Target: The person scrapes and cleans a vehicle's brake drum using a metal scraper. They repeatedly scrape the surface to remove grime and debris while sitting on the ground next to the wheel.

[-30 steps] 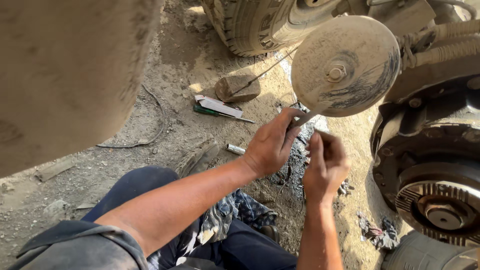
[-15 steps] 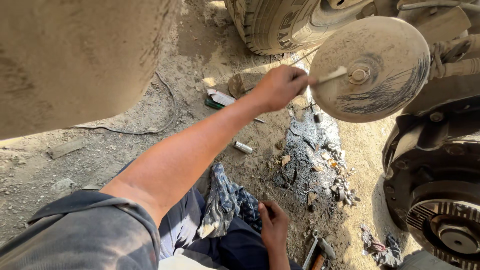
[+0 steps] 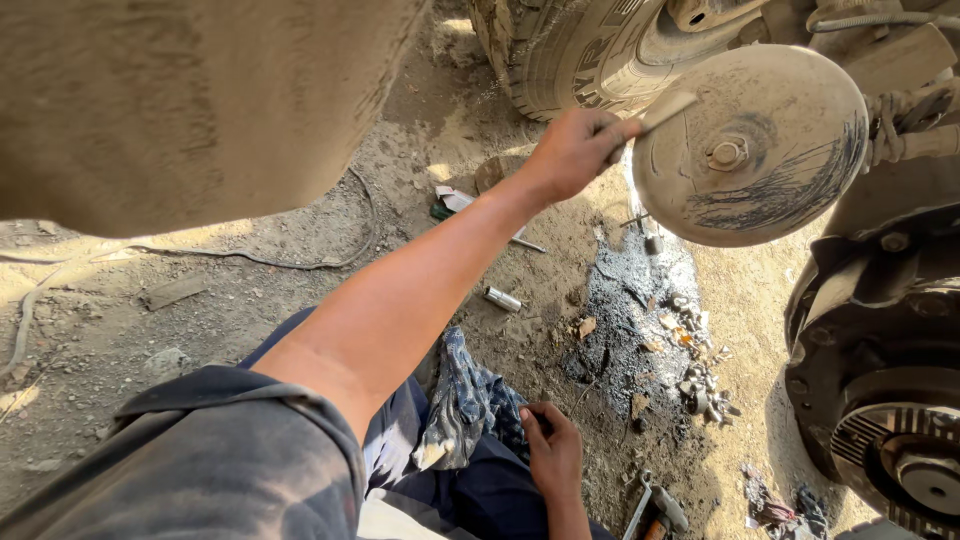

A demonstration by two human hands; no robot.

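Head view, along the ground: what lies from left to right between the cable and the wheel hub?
Cable → socket → rag → right hand → oily patch → heap of nuts → wheel hub.

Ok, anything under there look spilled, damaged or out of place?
Yes: a dark wet-looking stain spreads over the dirt below the dusty round disc, with small metal parts scattered loose along its edge. The disc's dust is smeared with dark streaks. The left hand holds a thin tool against it.
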